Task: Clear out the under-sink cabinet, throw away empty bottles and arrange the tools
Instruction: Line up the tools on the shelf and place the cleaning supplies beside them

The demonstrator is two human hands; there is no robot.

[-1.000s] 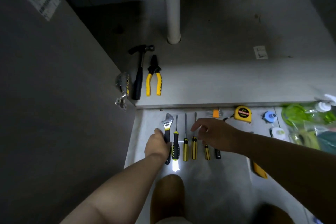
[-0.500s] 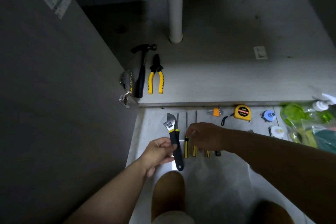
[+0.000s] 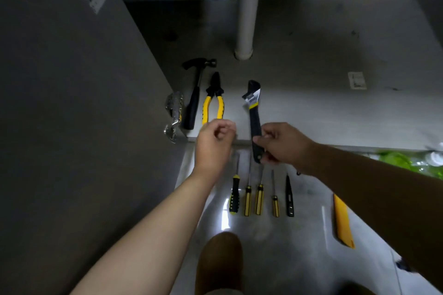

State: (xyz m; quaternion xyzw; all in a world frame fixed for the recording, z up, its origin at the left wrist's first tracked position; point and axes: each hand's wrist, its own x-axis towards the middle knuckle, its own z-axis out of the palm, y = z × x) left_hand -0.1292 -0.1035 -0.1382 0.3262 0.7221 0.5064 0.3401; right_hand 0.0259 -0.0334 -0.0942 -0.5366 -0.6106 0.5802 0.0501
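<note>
The wrench (image 3: 254, 117) is off the ground, held nearly upright over the front edge of the cabinet floor (image 3: 323, 108). Its open metal head points toward the back of the cabinet and its black handle points down toward the person. The right hand (image 3: 284, 145) grips the lower end of that handle, with fingers and thumb wrapped round it. The left hand (image 3: 214, 143) hangs just beside it on the left. Its fingers are curled in toward the palm, it holds nothing, and it is clear of the wrench.

Just beyond the left hand, two tools lie side by side on the cabinet floor near its left front corner. They are a hammer (image 3: 195, 96) with a black handle and, to its right, yellow-handled pliers (image 3: 214, 100). Their heads point toward the back. The wrench is in the air to the right of the pliers.

Below the hands, five screwdrivers (image 3: 259, 199) lie in a neat row on the tiled floor (image 3: 275, 246), tips pointing to the cabinet. A yellow strip-shaped tool (image 3: 342, 223) lies further right on the same floor, apart from the row. Green bottles (image 3: 398, 160) show at the right edge, partly hidden by the right arm.

A white pipe (image 3: 247, 12) stands on the cabinet floor behind the tools. The open door (image 3: 72, 127) fills the left side, with its metal hinge (image 3: 173, 112) beside the hammer.
</note>
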